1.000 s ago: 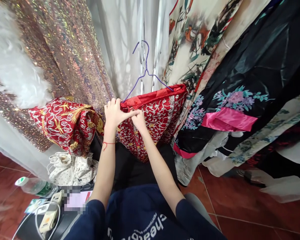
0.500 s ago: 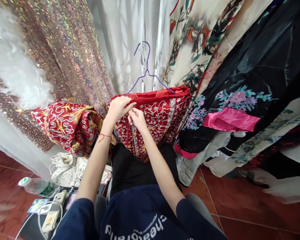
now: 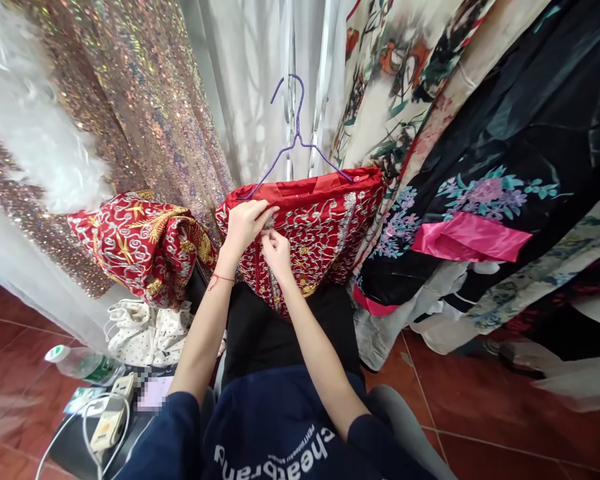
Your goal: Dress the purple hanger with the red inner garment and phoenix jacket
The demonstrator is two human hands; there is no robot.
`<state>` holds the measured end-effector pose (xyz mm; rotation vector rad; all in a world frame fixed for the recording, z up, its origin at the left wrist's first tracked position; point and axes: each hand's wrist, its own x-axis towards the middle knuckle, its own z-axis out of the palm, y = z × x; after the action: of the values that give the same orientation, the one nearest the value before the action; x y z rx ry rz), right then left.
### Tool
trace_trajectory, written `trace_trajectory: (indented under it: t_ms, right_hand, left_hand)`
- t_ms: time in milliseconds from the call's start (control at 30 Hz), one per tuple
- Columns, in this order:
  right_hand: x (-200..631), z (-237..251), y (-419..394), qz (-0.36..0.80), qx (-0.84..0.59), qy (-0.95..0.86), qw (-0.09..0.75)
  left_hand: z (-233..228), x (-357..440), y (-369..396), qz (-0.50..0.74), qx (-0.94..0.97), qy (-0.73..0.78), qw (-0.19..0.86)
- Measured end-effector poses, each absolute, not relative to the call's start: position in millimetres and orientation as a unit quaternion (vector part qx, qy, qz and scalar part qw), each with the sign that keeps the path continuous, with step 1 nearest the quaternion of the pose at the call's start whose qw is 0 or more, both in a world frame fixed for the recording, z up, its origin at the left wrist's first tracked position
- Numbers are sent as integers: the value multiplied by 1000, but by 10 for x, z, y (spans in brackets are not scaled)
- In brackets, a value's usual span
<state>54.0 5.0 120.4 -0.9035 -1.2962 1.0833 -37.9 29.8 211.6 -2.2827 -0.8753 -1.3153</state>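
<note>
A red garment (image 3: 320,230) with silver and gold embroidery lies across my lap, its red-lined open edge toward the top. On a purple wire hanger (image 3: 299,139), its ends reach down inside that edge. Near the garment's upper left, my left hand (image 3: 249,223) is closed on the cloth just under the edge, with a thin red string bracelet at the wrist. My right hand (image 3: 277,252) pinches at the front of the garment, just below the left fingers. Whatever small part lies between the fingertips is hidden.
To the left sits another bundled red embroidered cloth (image 3: 140,243), above a spotted white cloth (image 3: 135,327). A plastic bottle (image 3: 83,363) and a power strip (image 3: 113,417) with white cables are at lower left. Sequined fabric (image 3: 145,87) and a black floral garment (image 3: 510,120) hang close on either side.
Both hands have shifted slightly down and right in view, and the left fingers now sit lower below the garment's edge. The hanger shows more of its left end.
</note>
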Motion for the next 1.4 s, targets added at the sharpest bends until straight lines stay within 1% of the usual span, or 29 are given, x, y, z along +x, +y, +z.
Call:
trace_trajectory:
  t_ms: [67,167,333,433,500,533,567,633,667,733,800,833,900,933,1000,1100,1200,1300,1400]
  right_hand:
    - [548,1146,53,448,-422,-549,566]
    - [557,973,-45,435,-477,-553,528]
    - [582,687,-314,407,-551,-576,446]
    - [764,829,-357,377,-573,-605,405]
    - [987,1101,-331,339,-582,-623,398]
    - [1120,1275,-304,310,-587,-627,408]
    - [1260,1461,-265,261,-594,-627,431]
    - [1551,1826,-139,47,-617,-608,497]
    - [1700,1982,-49,-44,-618,-593,515]
    - [2006,2200,176,-177,-613,-583,503]
    - [2316,2276,419,-237,-628,-588,452]
    - [2462,2268,526,-235,-639,-599,422]
    - [2704,2197,675,-193,-643,-642,370]
    - [2786,2148,709,-179,-632,-665,356]
    - [2853,2054,700,-180,-613,-685,350]
    - [2761,1959,594,-229,-608,-663,371]
    - [2617,1916,539,-251,-597,-658,385]
    - [2571,1901,566,-254,-575,-669,395]
    - [2610,1903,586,-254,-563,-676,403]
  left_hand:
    - [2179,-363,273,-498,-790,-316,169]
    - [2254,-365,243,-528,-771,-320,155]
    - [2211,-389,249,-515,-782,-334,109]
    - [2218,-407,280,-507,-785,-344,91]
    - [2242,-439,294,-497,-792,-346,75]
    - [2250,-464,296,-491,-796,-347,62]
    - [2251,-495,295,-486,-800,-349,49]
    - [2232,-568,286,-476,-803,-357,27]
    - [2216,-606,278,-472,-803,-363,21]
    - [2184,-674,258,-467,-800,-376,22]
    - [2169,-716,242,-454,-795,-399,38]
    - [2168,-726,240,-444,-791,-418,49]
    - [2173,-732,260,-417,-775,-469,75]
    - [2171,-734,286,-402,-763,-499,85]
    - [2143,-756,367,-369,-737,-557,102]
    - [2023,-865,518,-340,-680,-639,117]
    - [1864,-1024,630,-366,-640,-672,67]
    - [1766,-1106,714,-412,-659,-629,-12]
    - [1746,-1046,833,-454,-641,-617,-54]
